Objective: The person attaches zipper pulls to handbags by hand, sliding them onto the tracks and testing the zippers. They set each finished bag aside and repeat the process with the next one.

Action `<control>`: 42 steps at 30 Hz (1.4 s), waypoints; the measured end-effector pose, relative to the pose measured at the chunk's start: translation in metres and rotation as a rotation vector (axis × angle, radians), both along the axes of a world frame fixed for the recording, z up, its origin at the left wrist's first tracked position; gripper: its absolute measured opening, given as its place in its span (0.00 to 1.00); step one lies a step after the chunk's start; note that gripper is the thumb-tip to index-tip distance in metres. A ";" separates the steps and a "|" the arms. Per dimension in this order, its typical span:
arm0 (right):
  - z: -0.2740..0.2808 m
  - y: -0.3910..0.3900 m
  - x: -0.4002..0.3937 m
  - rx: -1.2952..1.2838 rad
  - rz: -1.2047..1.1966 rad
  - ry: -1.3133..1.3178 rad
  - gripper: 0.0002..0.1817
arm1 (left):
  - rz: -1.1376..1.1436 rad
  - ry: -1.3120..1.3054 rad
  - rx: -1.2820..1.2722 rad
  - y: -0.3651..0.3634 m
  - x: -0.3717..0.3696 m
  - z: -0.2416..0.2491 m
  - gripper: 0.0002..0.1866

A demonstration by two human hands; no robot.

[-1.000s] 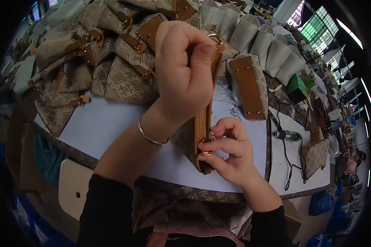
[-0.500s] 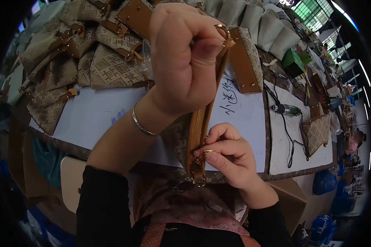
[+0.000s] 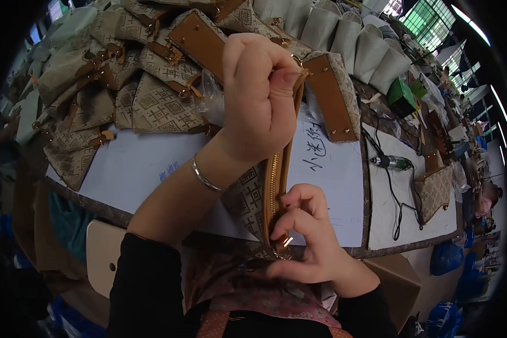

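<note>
A patterned bag (image 3: 247,194) with a brown edge and a gold zipper (image 3: 274,180) stretches between my hands. My left hand (image 3: 259,96) is closed on the bag's far end, beside a metal ring. Near the close end, my right hand (image 3: 310,239) has its thumb apart from its bent fingers. Those fingertips touch the brown edge by the zipper pull (image 3: 287,242). A metal ring at this end is partly hidden by the right hand.
Patterned bags (image 3: 163,104) are heaped at the back left, with rolled grey pieces (image 3: 372,50) behind. White paper (image 3: 338,197) with handwriting lies under the work. To the right are a corded tool (image 3: 391,163), a green box (image 3: 401,97) and another bag (image 3: 434,186).
My right thumb has moved down, away from the fingers, and the pinch at the zipper pull has opened. The left hand, still closed on the far end, appears slightly lower.
</note>
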State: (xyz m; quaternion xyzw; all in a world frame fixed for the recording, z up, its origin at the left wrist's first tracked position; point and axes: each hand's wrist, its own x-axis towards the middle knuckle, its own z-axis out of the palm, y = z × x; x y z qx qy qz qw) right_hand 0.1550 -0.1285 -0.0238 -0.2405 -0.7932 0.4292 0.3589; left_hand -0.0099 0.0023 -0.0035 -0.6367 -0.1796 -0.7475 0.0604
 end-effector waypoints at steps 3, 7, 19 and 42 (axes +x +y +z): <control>-0.003 -0.005 -0.006 0.133 -0.199 -0.063 0.15 | 0.118 0.101 -0.034 0.000 -0.004 0.007 0.02; -0.013 0.017 0.017 -0.047 -0.268 0.173 0.19 | -0.142 0.070 -0.294 -0.013 -0.013 0.023 0.06; 0.045 0.171 0.084 -0.131 -0.579 0.564 0.34 | -0.178 0.068 -0.182 -0.037 -0.036 0.040 0.13; 0.060 0.095 0.318 0.259 -1.231 0.289 0.24 | -0.052 0.374 -0.283 -0.031 -0.030 0.036 0.14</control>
